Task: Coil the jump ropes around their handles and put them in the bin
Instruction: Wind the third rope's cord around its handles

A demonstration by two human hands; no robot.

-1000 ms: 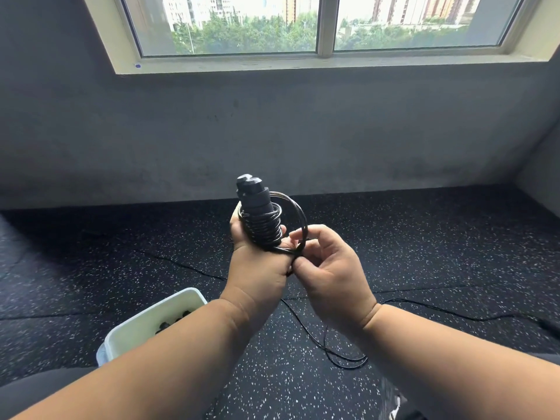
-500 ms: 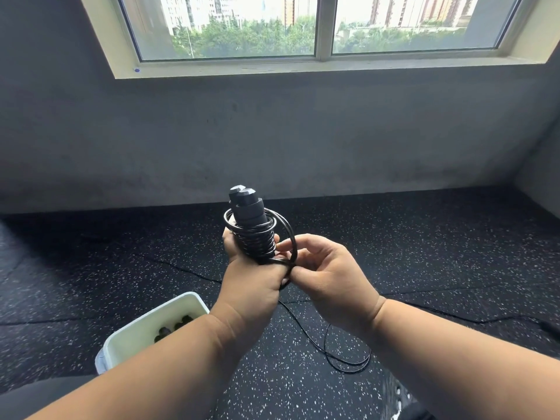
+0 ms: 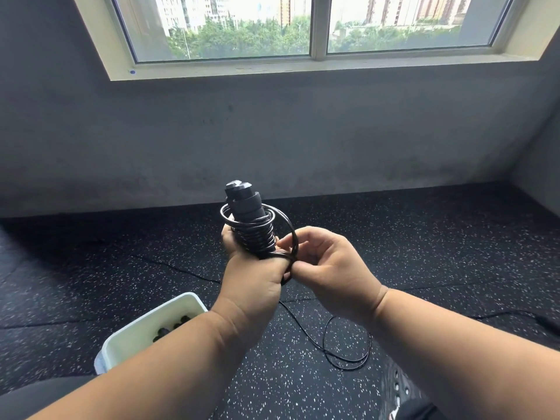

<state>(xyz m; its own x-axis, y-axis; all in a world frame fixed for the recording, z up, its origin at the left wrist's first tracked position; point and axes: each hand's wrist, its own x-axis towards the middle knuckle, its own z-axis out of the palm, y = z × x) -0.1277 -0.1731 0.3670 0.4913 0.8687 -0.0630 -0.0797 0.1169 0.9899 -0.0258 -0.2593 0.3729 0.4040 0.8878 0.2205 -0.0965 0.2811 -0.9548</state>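
The left hand (image 3: 251,283) grips the two black handles (image 3: 242,201) upright, its fingers curled round their lower part below the stacked coils of rope (image 3: 257,234). The right hand (image 3: 333,277) pinches the rope just beside the left thumb, thumb and forefinger tight on the strand. Compared with a second ago the wide loop now lies higher round the handles, and more slack has drawn in on the floor (image 3: 424,253). The loose tail hangs below the fingers to a curl there. The white bin (image 3: 145,325) sits under the left forearm
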